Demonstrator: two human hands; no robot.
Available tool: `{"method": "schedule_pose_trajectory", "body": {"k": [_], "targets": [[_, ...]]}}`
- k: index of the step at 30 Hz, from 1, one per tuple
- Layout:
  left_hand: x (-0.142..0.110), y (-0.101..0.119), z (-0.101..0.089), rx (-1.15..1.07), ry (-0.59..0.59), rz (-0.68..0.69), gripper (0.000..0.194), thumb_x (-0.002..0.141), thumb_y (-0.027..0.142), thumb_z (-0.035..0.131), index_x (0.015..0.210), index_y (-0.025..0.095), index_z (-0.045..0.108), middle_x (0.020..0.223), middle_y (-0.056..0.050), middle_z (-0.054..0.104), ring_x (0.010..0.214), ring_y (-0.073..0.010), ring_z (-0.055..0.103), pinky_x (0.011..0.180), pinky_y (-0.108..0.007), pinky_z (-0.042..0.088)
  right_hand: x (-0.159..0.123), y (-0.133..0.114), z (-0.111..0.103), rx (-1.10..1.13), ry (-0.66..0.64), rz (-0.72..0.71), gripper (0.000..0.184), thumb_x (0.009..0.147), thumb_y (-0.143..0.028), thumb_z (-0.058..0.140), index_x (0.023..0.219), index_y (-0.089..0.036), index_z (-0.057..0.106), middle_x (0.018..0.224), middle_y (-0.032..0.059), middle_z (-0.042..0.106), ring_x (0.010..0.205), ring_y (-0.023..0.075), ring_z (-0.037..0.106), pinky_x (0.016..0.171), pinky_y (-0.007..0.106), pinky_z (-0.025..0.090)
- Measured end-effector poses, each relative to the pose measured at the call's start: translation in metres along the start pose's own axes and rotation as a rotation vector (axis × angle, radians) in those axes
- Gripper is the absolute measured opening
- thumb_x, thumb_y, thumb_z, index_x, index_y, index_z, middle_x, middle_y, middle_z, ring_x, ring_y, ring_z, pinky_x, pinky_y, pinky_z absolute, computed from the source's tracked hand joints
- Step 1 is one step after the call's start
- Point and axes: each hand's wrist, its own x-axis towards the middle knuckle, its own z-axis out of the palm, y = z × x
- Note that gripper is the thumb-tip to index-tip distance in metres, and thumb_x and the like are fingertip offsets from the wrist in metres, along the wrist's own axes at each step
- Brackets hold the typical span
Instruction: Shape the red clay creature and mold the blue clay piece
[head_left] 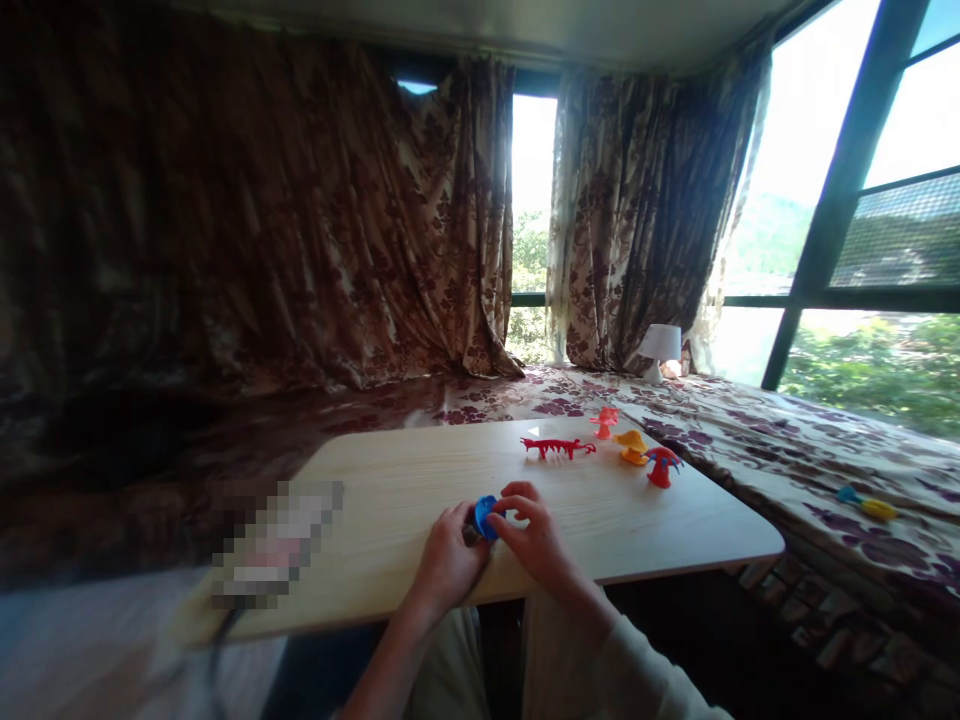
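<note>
Above the near part of the wooden table [405, 470], both hands meet at a small round blue plastic piece [486, 516]. My left hand [450, 560] is closed around its left side. With bent fingers, my right hand [529, 530] pinches its right edge between thumb and fingertips. The exact kind of the blue piece cannot be made out. Beyond the hands lies a long red plastic piece [556, 447] with short legs or prongs. Farther right stand a pinkish-red figure [604, 422], a yellow-orange one [631, 446] and a red one with blue spikes [661, 467].
A blurred-out flat object [277, 545] with a dark cable lies on the table's left end. Blue and yellow pieces [874, 508] rest on the flowered cloth at right. Behind are a white lamp [660, 350] and patterned curtains [450, 230].
</note>
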Motion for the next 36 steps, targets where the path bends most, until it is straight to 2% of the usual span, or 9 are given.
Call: {"method": "schedule_pose_trajectory", "body": {"k": [3, 8, 15, 19, 22, 26, 32, 36], "targets": [[0.000, 0.002, 0.000, 0.016, 0.010, -0.002, 0.032, 0.070, 0.016, 0.059, 0.101, 0.017, 0.066, 0.096, -0.009, 0.069, 0.090, -0.0226, 0.064, 0.083, -0.034, 0.048, 0.001, 0.003, 0.001, -0.063, -0.014, -0.035, 0.002, 0.073, -0.020, 0.070, 0.072, -0.020, 0.071, 0.092, 0.0058, 0.061, 0.088, 0.0213, 0.059, 0.074, 0.033, 0.049], [-0.001, 0.002, -0.001, 0.012, 0.016, 0.003, 0.031, 0.072, 0.020, 0.060, 0.101, 0.020, 0.070, 0.093, -0.007, 0.070, 0.090, -0.0231, 0.063, 0.083, -0.034, 0.047, 0.005, 0.002, 0.000, -0.158, -0.070, -0.120, 0.008, 0.076, -0.013, 0.066, 0.076, -0.020, 0.071, 0.089, 0.0066, 0.062, 0.089, 0.0218, 0.057, 0.081, 0.036, 0.047], [0.000, 0.000, -0.002, -0.063, -0.010, -0.005, 0.018, 0.070, 0.020, 0.062, 0.084, 0.020, 0.072, 0.081, -0.004, 0.071, 0.081, -0.0220, 0.062, 0.073, -0.030, 0.047, 0.027, -0.010, -0.013, -0.262, -0.314, -0.230, 0.013, 0.078, -0.010, 0.066, 0.071, -0.020, 0.070, 0.085, 0.0042, 0.063, 0.085, 0.0198, 0.056, 0.078, 0.032, 0.046], [0.000, 0.005, -0.005, -0.162, -0.043, -0.007, 0.022, 0.071, 0.018, 0.060, 0.089, 0.018, 0.072, 0.089, -0.004, 0.073, 0.087, -0.0214, 0.063, 0.079, -0.028, 0.047, 0.038, -0.021, -0.025, -0.309, -0.410, -0.255, 0.009, 0.082, -0.016, 0.065, 0.078, -0.021, 0.072, 0.086, 0.0037, 0.064, 0.084, 0.0183, 0.057, 0.080, 0.031, 0.045], [0.000, 0.008, -0.009, -0.239, -0.086, 0.000, 0.027, 0.072, 0.017, 0.059, 0.095, 0.016, 0.072, 0.092, -0.004, 0.074, 0.091, -0.0214, 0.064, 0.084, -0.028, 0.047, 0.043, -0.031, -0.031, -0.340, -0.451, -0.268, 0.010, 0.078, -0.016, 0.069, 0.085, -0.022, 0.074, 0.090, 0.0044, 0.064, 0.087, 0.0188, 0.057, 0.080, 0.030, 0.045], [0.000, 0.008, -0.014, -0.293, -0.110, 0.004, 0.026, 0.070, 0.015, 0.060, 0.093, 0.015, 0.072, 0.093, -0.005, 0.074, 0.094, -0.0232, 0.064, 0.088, -0.032, 0.046, 0.048, -0.040, -0.032, -0.375, -0.517, -0.294, 0.015, 0.074, -0.013, 0.071, 0.084, -0.024, 0.075, 0.085, 0.0032, 0.064, 0.084, 0.0184, 0.057, 0.076, 0.029, 0.044], [-0.001, 0.009, -0.012, -0.388, -0.095, -0.012, 0.025, 0.066, 0.013, 0.064, 0.091, 0.017, 0.070, 0.092, -0.004, 0.073, 0.093, -0.0220, 0.063, 0.089, -0.032, 0.045, 0.053, -0.051, -0.024, -0.396, -0.551, -0.306, 0.012, 0.076, -0.016, 0.069, 0.070, -0.026, 0.075, 0.071, 0.0014, 0.063, 0.074, 0.0180, 0.055, 0.069, 0.028, 0.041], [-0.001, 0.006, -0.010, -0.503, -0.043, -0.053, 0.031, 0.068, 0.019, 0.068, 0.098, 0.017, 0.065, 0.098, -0.004, 0.072, 0.097, -0.0206, 0.062, 0.093, -0.033, 0.044, 0.064, -0.054, -0.030, -0.345, -0.505, -0.264, 0.008, 0.078, -0.028, 0.068, 0.075, -0.026, 0.076, 0.075, 0.0016, 0.067, 0.076, 0.0182, 0.060, 0.072, 0.029, 0.044]]}}
